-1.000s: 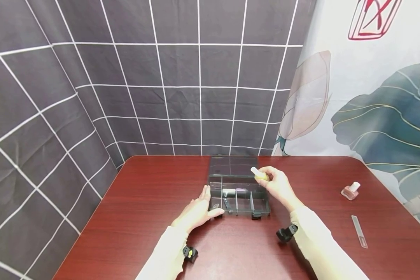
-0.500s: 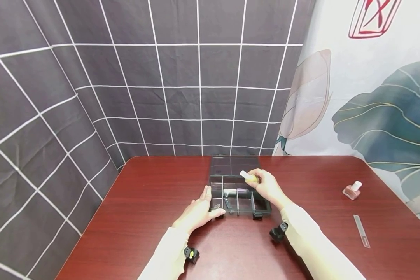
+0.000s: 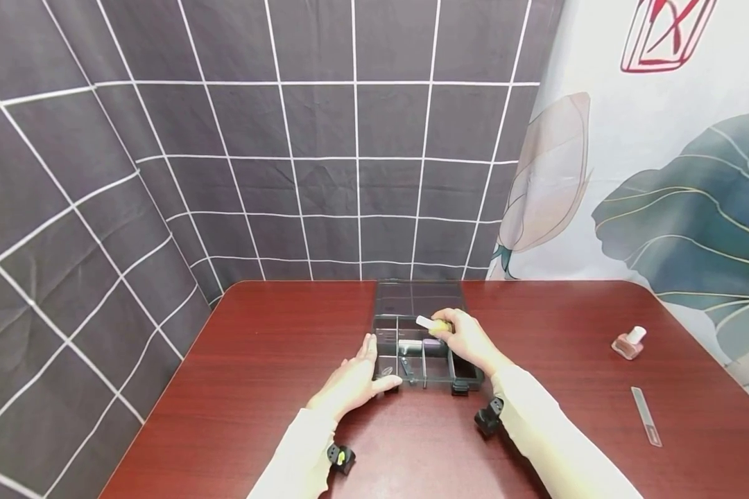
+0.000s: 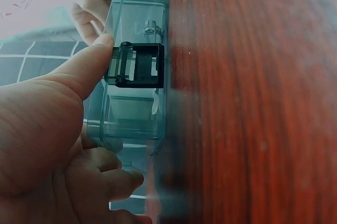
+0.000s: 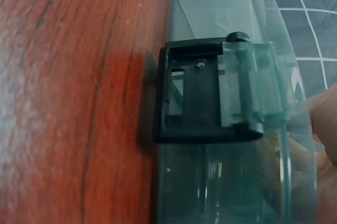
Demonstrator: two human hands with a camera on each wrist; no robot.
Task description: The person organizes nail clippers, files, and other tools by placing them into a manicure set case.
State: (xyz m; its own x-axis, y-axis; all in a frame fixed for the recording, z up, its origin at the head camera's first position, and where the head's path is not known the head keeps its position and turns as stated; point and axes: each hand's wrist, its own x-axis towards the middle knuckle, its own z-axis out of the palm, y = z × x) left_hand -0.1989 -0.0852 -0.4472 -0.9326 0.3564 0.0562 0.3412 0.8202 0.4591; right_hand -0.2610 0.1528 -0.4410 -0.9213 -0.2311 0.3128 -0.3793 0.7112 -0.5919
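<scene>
- Pinching one yellow bottle [image 3: 441, 326], the right hand [image 3: 471, 343] has fingers and thumb together on it, over the rear of one open case [image 3: 438, 380].
- The left hand [image 3: 345, 384], thumb apart from fingers, rests against the case's near-left corner.
- Apparently done: between the hands, inside the case, lie one whitish item [image 3: 410, 345], one purple item [image 3: 433, 344] and one clipper-like tool [image 3: 406, 365]; one small object [image 3: 387, 371] by the left thumb is unclear.
- Apparently left: the yellow bottle, plus one pink bottle [image 3: 627, 344] and one flat file [image 3: 646, 416], well right of the right hand.
</scene>
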